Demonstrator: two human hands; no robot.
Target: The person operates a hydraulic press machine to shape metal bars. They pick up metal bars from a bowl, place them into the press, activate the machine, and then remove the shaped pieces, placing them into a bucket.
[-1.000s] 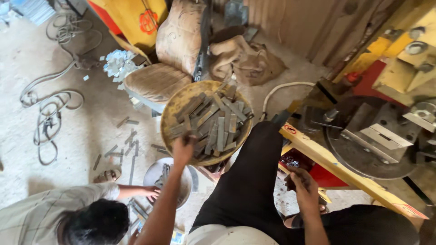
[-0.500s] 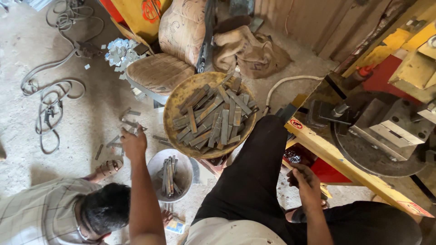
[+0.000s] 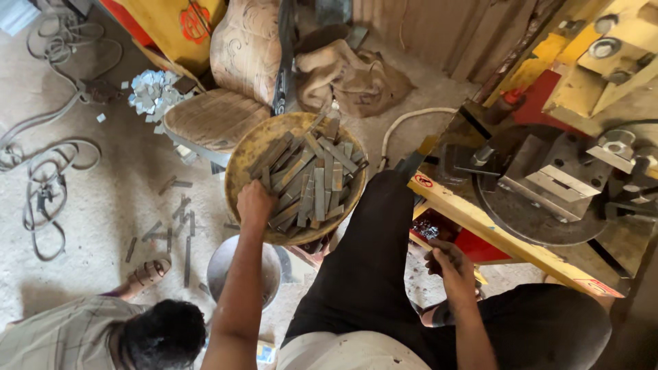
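Clenched over the flat metal strips [image 3: 308, 181], the left hand [image 3: 255, 203] sat at the lower left rim of the round yellow basin [image 3: 241, 161], mid-frame. Whether its grip actually closed on a strip could not be told. Lower right, the right hand [image 3: 449, 264] hung loosely curled and holding nothing beside the black-trousered knee [image 3: 370, 267]. A steel bowl [image 3: 223, 270] sat just below the basin, another person's head [image 3: 164, 336] at lower left, loose strips [image 3: 178, 219] scattered on the floor, and a yellow press machine [image 3: 548, 185] at right.

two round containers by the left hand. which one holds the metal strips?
The wide yellowish basket, heaped with flat metal strips, where the left hand reaches in. The steel bowl on the floor below it shows no strips and sits partly behind the forearm.
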